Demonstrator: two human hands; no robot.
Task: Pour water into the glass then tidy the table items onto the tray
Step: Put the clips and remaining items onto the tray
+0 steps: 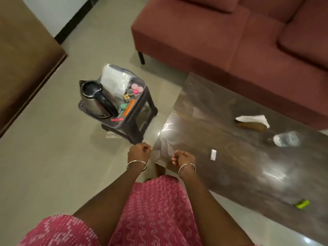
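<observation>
Left of the table [230, 174], a kettle [95, 100] stands on a clear tray [144, 85] among small items, the tray on a dark stool [145, 110]; just off the table's near left corner the left hand [139, 151] is curled into a fist, with nothing seen in it; the right hand [183, 158], over that corner, is curled likewise and holds nothing visible; farther right on the table are a white packet [213, 154], a tissue [253, 119] toward the far edge, the blurred glass [286, 139], and a green item [301, 204] by the near edge.
</observation>
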